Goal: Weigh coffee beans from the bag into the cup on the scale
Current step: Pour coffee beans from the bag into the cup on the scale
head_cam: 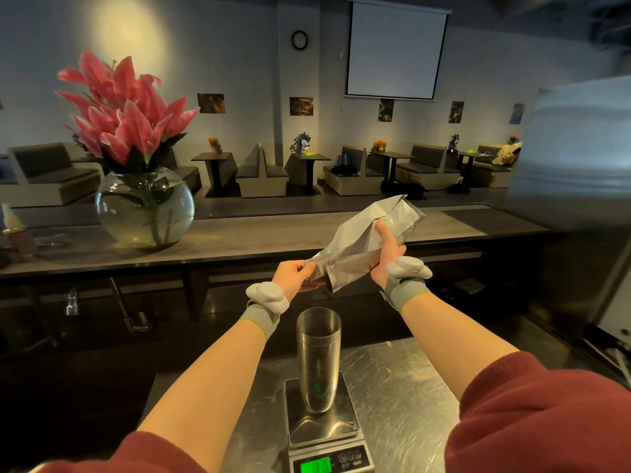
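Above the cup (319,356) on the scale (324,428), the tilted bag (365,244) is gripped mid-body by the right hand (389,256) and pinched at its mouth by the left hand (294,275).

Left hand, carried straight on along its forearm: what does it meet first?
The bag, whose lower end the left hand pinches. Past that, probably the front edge of the raised counter, though depth is unclear from this one view.

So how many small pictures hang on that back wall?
5 pictures: one beside the pink flowers, one under the clock, one under the screen, two further right. More may be hidden.
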{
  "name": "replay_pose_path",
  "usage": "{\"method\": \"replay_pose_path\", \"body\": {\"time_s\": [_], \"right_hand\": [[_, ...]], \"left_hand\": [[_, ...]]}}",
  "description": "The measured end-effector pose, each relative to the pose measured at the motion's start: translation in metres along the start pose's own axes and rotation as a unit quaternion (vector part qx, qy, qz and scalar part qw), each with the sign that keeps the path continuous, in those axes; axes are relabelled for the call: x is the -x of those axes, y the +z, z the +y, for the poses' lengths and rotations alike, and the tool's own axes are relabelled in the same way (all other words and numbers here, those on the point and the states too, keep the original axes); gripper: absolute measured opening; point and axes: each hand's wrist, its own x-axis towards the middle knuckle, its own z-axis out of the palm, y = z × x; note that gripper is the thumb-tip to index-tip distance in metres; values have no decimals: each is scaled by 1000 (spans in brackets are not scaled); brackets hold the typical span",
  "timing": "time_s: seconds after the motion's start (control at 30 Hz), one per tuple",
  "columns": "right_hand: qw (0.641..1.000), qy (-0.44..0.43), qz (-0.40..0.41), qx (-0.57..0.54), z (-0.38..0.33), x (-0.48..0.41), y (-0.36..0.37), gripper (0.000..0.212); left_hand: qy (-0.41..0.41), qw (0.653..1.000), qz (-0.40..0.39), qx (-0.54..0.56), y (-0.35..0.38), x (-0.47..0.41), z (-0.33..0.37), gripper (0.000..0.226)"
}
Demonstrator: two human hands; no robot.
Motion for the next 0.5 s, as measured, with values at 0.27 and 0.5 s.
{"method": "replay_pose_path", "body": {"time_s": [0.27, 0.5], "right_hand": [[999, -4, 7, 34, -1, 2, -1, 92], [1000, -5, -2, 24, 0, 2, 1, 91]], "left_hand": [[-5, 1000, 10, 3, 0, -2, -2, 32], [-5, 1000, 15, 7, -1, -3, -2, 33]]}}
